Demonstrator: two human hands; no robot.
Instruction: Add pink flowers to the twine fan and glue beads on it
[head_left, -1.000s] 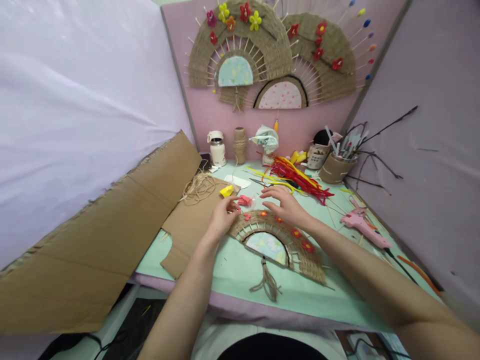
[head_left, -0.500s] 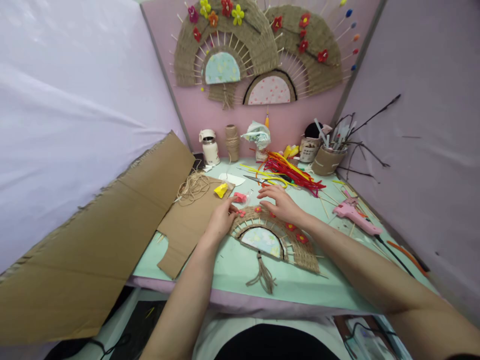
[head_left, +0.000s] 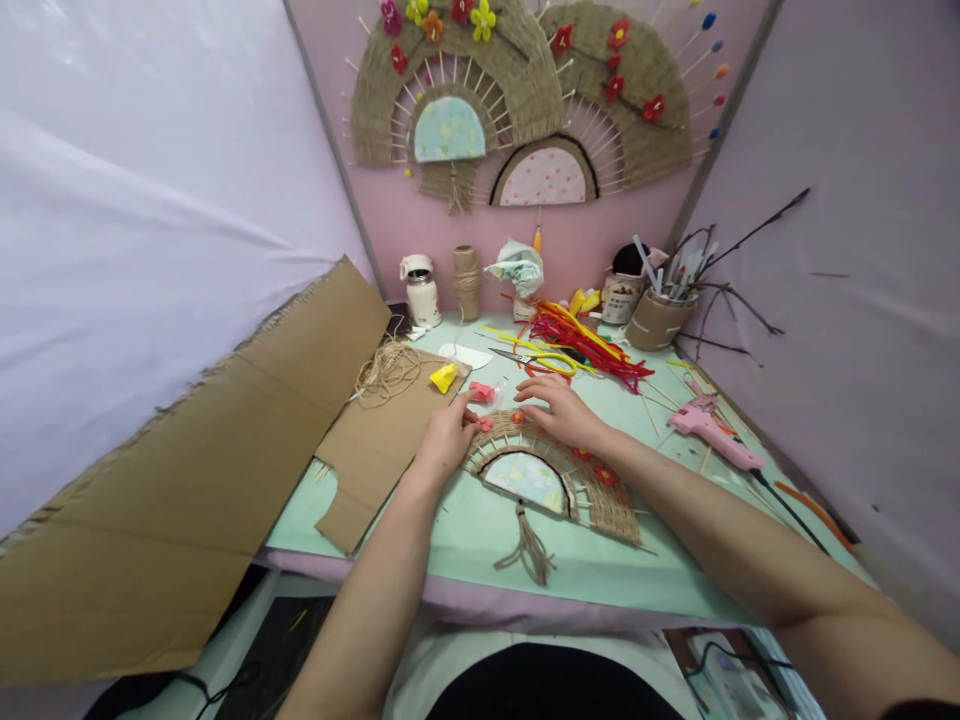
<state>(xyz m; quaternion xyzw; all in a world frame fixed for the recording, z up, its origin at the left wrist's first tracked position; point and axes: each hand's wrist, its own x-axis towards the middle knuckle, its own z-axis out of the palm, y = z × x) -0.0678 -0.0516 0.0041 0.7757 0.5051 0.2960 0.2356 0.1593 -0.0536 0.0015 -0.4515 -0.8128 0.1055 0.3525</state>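
Observation:
A small woven twine fan [head_left: 615,510] lies on the table, with red flowers along its band, a pale floral half-circle at its centre and a twine tassel [head_left: 527,550] below. At its left end, my left hand [head_left: 448,437] has its fingers closed on a coral-red clay flower [head_left: 485,425]. My right hand [head_left: 562,408] hovers over the upper edge, fingers curved and apart, holding nothing visible; it hides part of the band. Another red flower [head_left: 517,417] sits between the hands. Just beyond the left fingertips is a lump of pinkish-red clay [head_left: 481,392] in clear wrap.
Cardboard [head_left: 367,440] with twine and a yellow clay packet [head_left: 443,377] lies left. Behind are scissors [head_left: 551,362] and red and yellow pipe cleaners [head_left: 592,345]. A pink glue gun [head_left: 712,432] with a cord lies right. Twigs project from a pot [head_left: 660,320].
The view has shifted slightly. My right hand has edged left over the fan, covering a red flower that showed before. My left hand stays at the coral-red flower.

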